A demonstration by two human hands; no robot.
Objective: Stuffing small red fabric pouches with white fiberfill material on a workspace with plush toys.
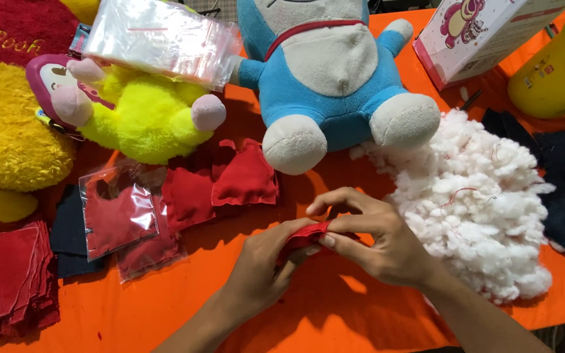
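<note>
Near the middle of the orange cloth-covered table (132, 314), I have both hands closed on one small red felt piece (305, 236) — the left hand (263, 261) cups it from below and the near-left side, and the right hand (377, 238) pinches its upper edge from the right between thumb and forefinger. The piece lies directly between the two grips, its long axis running roughly left-near to right-far, and most of it is hidden inside the left palm, so I can't tell its full outline. What shows is a folded, slightly crumpled lip of bright red fabric, soft and thin, with a seam-like edge at the top.

The relation I watch is the one to the heap of white fluffy stuffing fibre (472, 196): it sits just right and slightly far of the right hand, almost touching the wrist, so the right hand is plainly the nearer one to it. A few red threads lie tangled in its surface.

Farther left on the table are more flat red felt cut-outs (246, 173), some in clear plastic zip bags (116, 212), and a stack of dark red fabric pieces (8, 281) at the near-left edge. Beyond the hands stands a blue and white plush cat toy (325, 78), with a yellow plush toy with a pink face (132, 111) to its left — both well apart from the piece I hold.
</note>
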